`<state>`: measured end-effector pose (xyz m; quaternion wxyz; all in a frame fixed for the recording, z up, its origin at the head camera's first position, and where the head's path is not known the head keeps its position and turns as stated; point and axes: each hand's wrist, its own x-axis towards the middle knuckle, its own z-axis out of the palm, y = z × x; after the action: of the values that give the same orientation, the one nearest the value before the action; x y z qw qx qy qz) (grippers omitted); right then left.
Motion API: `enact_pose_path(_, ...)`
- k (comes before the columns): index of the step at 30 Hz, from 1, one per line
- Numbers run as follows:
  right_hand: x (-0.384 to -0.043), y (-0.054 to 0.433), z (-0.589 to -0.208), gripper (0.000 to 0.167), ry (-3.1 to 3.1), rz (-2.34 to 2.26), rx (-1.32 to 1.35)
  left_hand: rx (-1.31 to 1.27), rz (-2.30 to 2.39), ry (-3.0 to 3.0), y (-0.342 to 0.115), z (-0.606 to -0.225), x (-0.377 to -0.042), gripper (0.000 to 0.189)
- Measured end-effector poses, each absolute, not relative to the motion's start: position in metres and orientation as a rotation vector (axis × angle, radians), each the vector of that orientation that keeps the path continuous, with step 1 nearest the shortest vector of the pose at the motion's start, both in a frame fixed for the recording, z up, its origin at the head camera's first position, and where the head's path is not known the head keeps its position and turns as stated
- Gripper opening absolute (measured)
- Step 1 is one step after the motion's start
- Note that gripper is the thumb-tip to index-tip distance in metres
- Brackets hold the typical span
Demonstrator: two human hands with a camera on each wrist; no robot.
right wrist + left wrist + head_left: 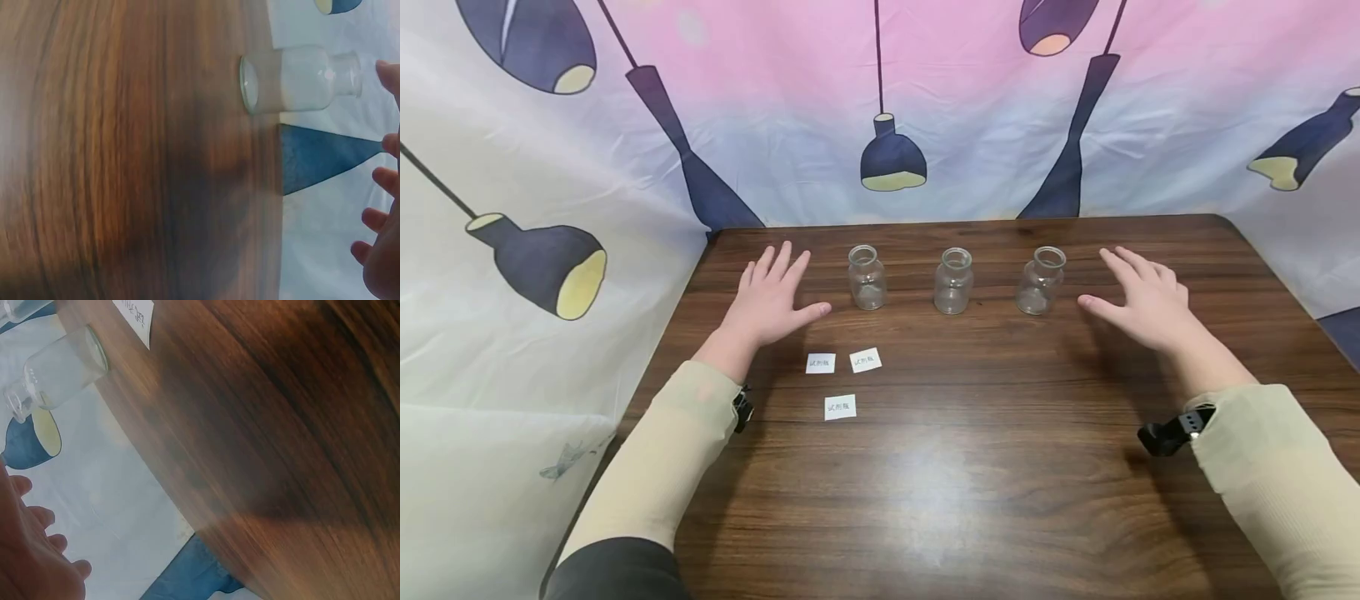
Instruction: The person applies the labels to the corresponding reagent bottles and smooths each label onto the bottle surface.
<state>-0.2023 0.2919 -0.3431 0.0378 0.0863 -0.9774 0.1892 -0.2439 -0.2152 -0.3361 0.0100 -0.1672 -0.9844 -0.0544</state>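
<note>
Three clear glass bottles without lids stand upright in a row toward the back of the table: a left bottle (868, 282), a middle bottle (953, 283) and a right bottle (1040, 283). My left hand (769, 296), fingers spread, hovers to the left of the left bottle and holds nothing. On the other side my right hand (1142, 298) hovers to the right of the right bottle, its fingers extended and apart from the glass. Three small white paper labels with handwriting lie in front of the left bottle: one label (821, 363), another (866, 360) and a nearer one (840, 407).
The dark brown wooden table (970, 467) ends at the back against a hanging cloth (805, 150) printed with lamps. More cloth hangs along the left side. Each wrist wears a black strap, such as the right strap (1176, 429).
</note>
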Motion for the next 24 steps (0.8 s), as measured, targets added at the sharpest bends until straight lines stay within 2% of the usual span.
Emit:
enact_pose_path(8, -0.202, 0.283, -0.341, 0.082, -2.951, 0.828, 0.293, -0.699, -0.461, -2.98, -0.214, -0.339, -0.242, 0.087)
enact_pose_path(24, -0.197, 0.261, -0.341, 0.082, -2.825, 1.225, 0.354, -0.754, -0.723, -2.916, -0.199, -0.338, -0.236, 0.078)
